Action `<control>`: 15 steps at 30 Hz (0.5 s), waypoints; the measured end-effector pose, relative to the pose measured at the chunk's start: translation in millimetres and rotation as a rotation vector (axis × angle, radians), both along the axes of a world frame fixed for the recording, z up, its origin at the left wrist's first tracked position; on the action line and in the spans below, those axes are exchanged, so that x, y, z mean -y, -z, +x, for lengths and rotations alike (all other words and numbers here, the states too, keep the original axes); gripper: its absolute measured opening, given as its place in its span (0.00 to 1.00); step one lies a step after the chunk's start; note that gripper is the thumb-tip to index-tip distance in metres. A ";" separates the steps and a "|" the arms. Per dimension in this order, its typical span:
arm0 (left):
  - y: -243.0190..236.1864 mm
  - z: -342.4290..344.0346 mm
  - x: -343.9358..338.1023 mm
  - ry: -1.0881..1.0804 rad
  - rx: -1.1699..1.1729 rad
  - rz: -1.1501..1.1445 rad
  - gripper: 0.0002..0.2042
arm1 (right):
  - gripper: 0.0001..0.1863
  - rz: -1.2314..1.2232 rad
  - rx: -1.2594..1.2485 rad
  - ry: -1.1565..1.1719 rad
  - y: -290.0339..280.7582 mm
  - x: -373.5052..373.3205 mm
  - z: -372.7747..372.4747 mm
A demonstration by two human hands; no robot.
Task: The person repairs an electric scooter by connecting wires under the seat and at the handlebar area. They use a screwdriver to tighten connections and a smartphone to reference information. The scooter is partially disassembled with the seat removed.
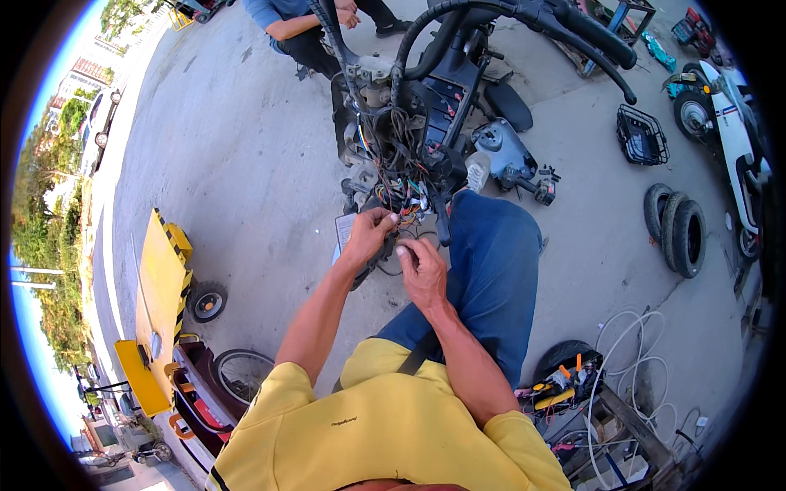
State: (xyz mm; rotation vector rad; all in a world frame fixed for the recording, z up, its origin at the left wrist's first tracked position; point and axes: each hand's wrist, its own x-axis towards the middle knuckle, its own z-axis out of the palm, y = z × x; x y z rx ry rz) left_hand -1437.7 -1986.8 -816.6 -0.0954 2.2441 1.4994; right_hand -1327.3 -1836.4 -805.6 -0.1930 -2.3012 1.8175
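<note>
A stripped-down scooter frame (375,74) stands in front of me, its handlebar (585,37) reaching to the far right. From its front hangs a bundle of coloured wires (413,196) with several plugs. My left hand (370,236) is closed at the lower edge of this bundle, thumb and fingers pinched together; what lies between them is too small to make out. Just to the right and nearer to me, my right hand (423,272) is closed too, fingers curled against the thumb. A thin dark cable loops beside it. Whatever it grips is hidden.
Another person's hands (348,12) show at the far side. A dark grey scooter part (503,147) lies right of the frame. Farther right are a black basket (641,135), several tyres (690,237) and a white scooter (733,147). A tool holder (565,385) and pale hose (643,360) lie near right; a yellow cart (160,278) stands left.
</note>
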 end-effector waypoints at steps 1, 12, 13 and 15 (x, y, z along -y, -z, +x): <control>-1.1 0.8 1.4 0.020 -0.014 -0.016 0.14 | 0.10 -0.043 -0.050 -0.013 -14.0 -6.3 -3.2; -8.2 18.9 0.6 0.071 -0.094 -0.062 0.14 | 0.19 -0.837 -0.424 0.287 -145.2 -141.1 -198.6; -10.5 19.5 1.6 0.072 -0.111 -0.078 0.15 | 0.19 -0.802 -0.444 0.295 -152.6 -146.7 -207.5; -16.1 12.8 2.4 0.079 -0.091 -0.074 0.14 | 0.18 -0.744 -0.462 0.298 -159.4 -154.5 -219.3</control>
